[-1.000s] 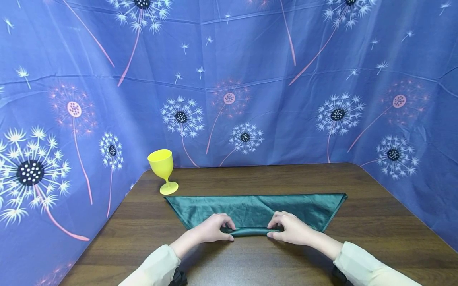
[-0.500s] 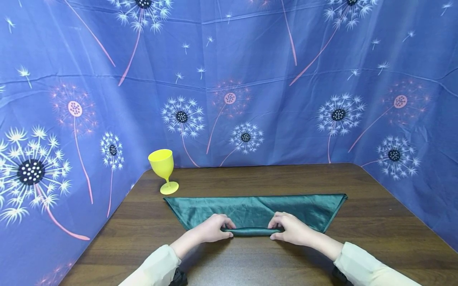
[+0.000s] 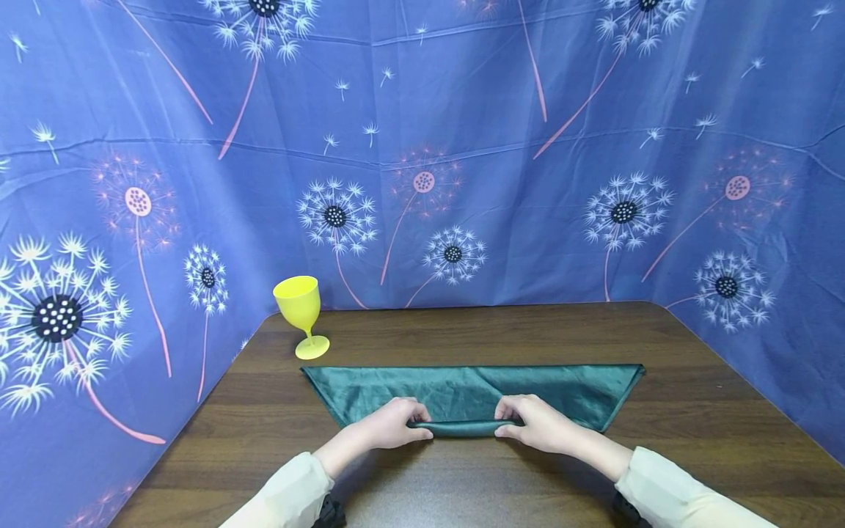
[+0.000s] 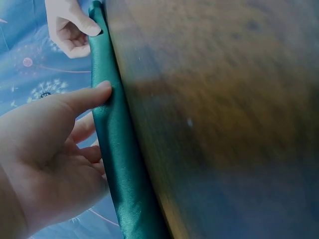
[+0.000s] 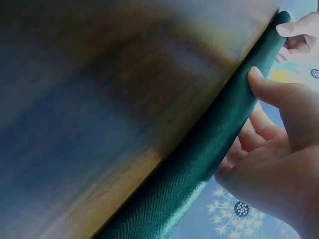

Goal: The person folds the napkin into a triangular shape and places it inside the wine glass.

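Note:
A dark green satin cloth napkin point(image 3: 455, 392) lies on the table, its near edge rolled into a thin tube point(image 3: 463, 429) and its far part flat, widening to two pointed corners. My left hand point(image 3: 394, 424) pinches the rolled edge left of its middle, thumb on the near side and fingers curled over the top. Opposite it, my right hand point(image 3: 536, 423) grips the same roll with thumb and bent fingers. Both wrist views show the green roll point(image 4: 117, 154) running past each thumb; the fingertips behind it are partly hidden.
On the brown wooden table point(image 3: 422, 484), a yellow plastic goblet point(image 3: 298, 302) stands upright beyond the napkin's far left corner. Blue curtains point(image 3: 515, 191) with a dandelion print enclose the table's back and sides.
The napkin's far edge has shifted slightly toward me, so the flat part looks a little narrower. Fingers on both hands have moved slightly while keeping to the roll; the goblet stays put.

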Available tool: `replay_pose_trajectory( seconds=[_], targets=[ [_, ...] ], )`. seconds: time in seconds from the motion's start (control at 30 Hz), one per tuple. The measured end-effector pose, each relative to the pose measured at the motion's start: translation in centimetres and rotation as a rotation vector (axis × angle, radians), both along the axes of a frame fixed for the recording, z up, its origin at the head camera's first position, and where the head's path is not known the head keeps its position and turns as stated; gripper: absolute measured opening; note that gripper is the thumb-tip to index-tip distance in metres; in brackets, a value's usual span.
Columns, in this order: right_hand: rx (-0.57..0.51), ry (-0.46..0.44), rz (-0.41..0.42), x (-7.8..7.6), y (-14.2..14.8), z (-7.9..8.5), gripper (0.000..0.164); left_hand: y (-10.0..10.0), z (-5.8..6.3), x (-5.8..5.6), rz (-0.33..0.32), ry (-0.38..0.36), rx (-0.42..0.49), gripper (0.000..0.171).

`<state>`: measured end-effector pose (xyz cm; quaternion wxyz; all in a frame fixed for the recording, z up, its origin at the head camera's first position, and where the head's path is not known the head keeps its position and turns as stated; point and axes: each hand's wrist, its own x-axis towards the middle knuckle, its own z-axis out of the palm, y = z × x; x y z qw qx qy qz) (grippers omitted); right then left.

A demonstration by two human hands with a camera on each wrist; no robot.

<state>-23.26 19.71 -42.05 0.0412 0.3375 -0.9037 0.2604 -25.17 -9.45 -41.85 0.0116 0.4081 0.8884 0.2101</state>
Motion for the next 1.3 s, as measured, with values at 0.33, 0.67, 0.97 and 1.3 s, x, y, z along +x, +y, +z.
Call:
replay_pose_trajectory(
  seconds=[0.33, 0.67, 0.97, 1.3],
  targets=[
    [0.015, -0.002, -0.002, 0.11, -0.07, -0.21, 0.01, 0.08, 0.25, 0.32, 0.041, -0.014, 0.013, 0.015],
    [0.036, -0.007, -0.037, 0.02, 0.05, -0.23, 0.011, 0.0, 0.1, 0.23, 0.029, -0.017, 0.023, 0.013],
    [-0.008, -0.011, -0.009, -0.06, -0.02, -0.29, 0.006, -0.2, -0.18, -0.09, 0.076, -0.117, 0.057, 0.009],
    [-0.002, -0.007, -0.01, -0.02, 0.11, -0.53, 0.006, -0.22, -0.18, -0.1, 0.077, -0.135, 0.063, 0.007]
  ],
)
